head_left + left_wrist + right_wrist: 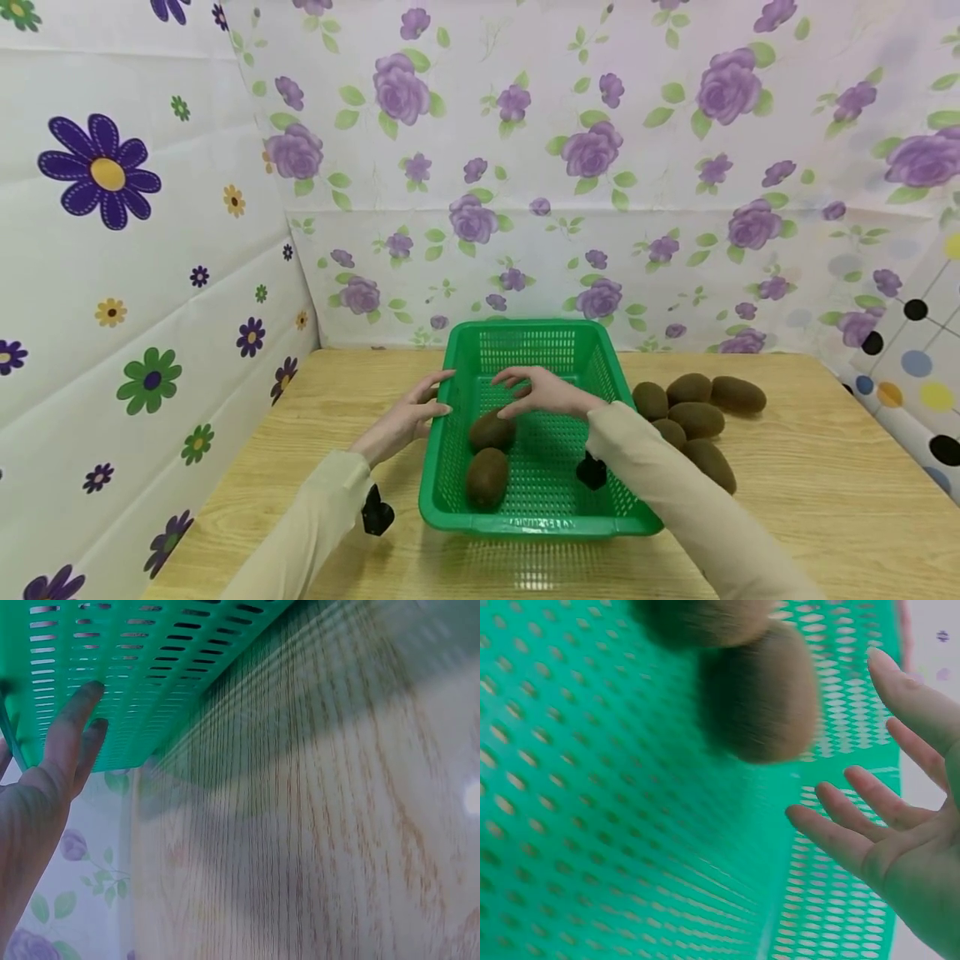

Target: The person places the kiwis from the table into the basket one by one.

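A green plastic basket (525,525) with slotted walls stands on the table. Two brown kiwis lie against its left side inside: a farther kiwi (491,435) and a nearer kiwi (487,477). My left hand (401,421) holds the basket's left rim, with two fingers (71,724) lying along the outer wall in the left wrist view. Over the inside of the basket hovers my right hand (546,393), its fingers spread and nothing in them. Seen from the right wrist, that hand's fingers are apart from a kiwi (761,694).
Right of the basket, several more kiwis (696,419) lie in a loose group on the wooden table (810,467). A purple-flowered sheet (525,250) hangs behind the table, and another flowered sheet (187,317) stands along the left.
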{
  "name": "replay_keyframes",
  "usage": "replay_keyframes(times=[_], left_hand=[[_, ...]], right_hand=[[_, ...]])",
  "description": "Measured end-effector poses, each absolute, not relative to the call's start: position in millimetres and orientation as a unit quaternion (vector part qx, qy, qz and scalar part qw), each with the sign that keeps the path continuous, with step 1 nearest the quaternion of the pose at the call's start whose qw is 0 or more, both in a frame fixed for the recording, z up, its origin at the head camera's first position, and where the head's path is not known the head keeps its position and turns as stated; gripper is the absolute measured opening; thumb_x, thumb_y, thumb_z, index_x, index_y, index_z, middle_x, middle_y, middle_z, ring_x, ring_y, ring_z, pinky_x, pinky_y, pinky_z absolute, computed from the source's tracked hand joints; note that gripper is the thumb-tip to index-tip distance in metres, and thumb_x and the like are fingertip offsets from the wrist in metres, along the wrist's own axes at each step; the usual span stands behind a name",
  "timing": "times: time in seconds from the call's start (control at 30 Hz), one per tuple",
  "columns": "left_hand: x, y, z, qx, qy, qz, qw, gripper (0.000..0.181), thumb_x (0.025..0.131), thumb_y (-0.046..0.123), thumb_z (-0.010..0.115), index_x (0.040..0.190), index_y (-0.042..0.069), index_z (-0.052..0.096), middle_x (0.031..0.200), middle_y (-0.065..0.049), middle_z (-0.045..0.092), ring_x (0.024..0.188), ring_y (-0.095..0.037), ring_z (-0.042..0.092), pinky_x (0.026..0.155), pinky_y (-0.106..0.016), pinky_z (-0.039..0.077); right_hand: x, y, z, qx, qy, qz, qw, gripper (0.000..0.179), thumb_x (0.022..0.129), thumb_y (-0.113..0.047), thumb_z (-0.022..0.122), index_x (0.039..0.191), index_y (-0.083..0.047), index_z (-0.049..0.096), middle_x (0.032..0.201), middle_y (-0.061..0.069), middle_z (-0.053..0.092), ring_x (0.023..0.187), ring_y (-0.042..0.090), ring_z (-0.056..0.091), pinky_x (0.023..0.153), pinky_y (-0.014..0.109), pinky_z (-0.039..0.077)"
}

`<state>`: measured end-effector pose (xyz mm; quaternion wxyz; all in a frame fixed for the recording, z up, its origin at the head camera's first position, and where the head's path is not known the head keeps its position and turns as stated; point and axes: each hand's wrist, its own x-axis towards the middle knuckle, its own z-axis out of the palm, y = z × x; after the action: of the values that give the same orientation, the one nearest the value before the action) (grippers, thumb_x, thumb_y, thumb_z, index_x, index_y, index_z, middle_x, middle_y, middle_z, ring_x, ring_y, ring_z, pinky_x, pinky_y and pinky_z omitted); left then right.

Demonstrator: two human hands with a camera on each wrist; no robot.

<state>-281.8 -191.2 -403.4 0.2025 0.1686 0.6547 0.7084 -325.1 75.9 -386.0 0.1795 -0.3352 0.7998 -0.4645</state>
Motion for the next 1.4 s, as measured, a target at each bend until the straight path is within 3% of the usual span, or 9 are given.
replay_keyframes(times=[0.43,0.73,0.93,1.13,1.4], left_hand=[[-283,-192,-403,0.177,0.647,0.711,0.209,0.059,0.094,0.002,0.043,0.145,0.017,0.016,0.144,-0.016,0.011,0.12,-0.044,0.031,0.082,-0.047,0.043],[-282,-192,-403,0.181,0.654,0.706,0.204,0.06,0.093,0.003,0.045,0.145,0.016,0.016,0.143,-0.017,0.01,0.12,-0.045,0.031,0.083,-0.049,0.042],[-282,-192,-403,0.184,0.655,0.703,0.205,0.061,0.093,0.003,0.045,0.145,0.015,0.015,0.144,-0.017,0.009,0.119,-0.045,0.032,0.083,-0.047,0.043],[-282,-192,-403,0.183,0.655,0.703,0.207,0.061,0.093,0.003,0.045,0.145,0.015,0.016,0.144,-0.019,0.009,0.119,-0.045,0.032,0.082,-0.048,0.043],[-282,-192,-403,0.178,0.655,0.705,0.206,0.061,0.093,0.003,0.047,0.145,0.016,0.017,0.144,-0.017,0.009,0.12,-0.044,0.031,0.082,-0.048,0.043]], right_hand=[[-325,130,-341,-0.354,0.778,-0.507,0.109,0.036,0.085,-0.006,0.063,0.119,0.0,0.054,0.112,0.016,0.054,0.097,0.03,0.057,0.075,0.036,0.049],[-317,181,-326,-0.35,0.813,-0.463,0.056,0.03,0.086,-0.012,0.063,0.114,-0.002,0.058,0.106,0.011,0.059,0.093,0.029,0.057,0.076,0.041,0.048],[-308,214,-328,-0.327,0.824,-0.461,0.047,0.027,0.088,-0.014,0.06,0.112,-0.002,0.059,0.103,0.013,0.062,0.095,0.036,0.056,0.078,0.04,0.047],[-302,241,-340,-0.3,0.853,-0.426,0.03,0.026,0.089,-0.018,0.06,0.111,-0.005,0.061,0.102,0.012,0.062,0.091,0.025,0.058,0.073,0.034,0.048],[-299,272,-360,-0.313,0.862,-0.399,-0.004,0.021,0.089,-0.014,0.059,0.107,-0.004,0.062,0.098,0.006,0.062,0.088,0.026,0.059,0.072,0.031,0.048]])
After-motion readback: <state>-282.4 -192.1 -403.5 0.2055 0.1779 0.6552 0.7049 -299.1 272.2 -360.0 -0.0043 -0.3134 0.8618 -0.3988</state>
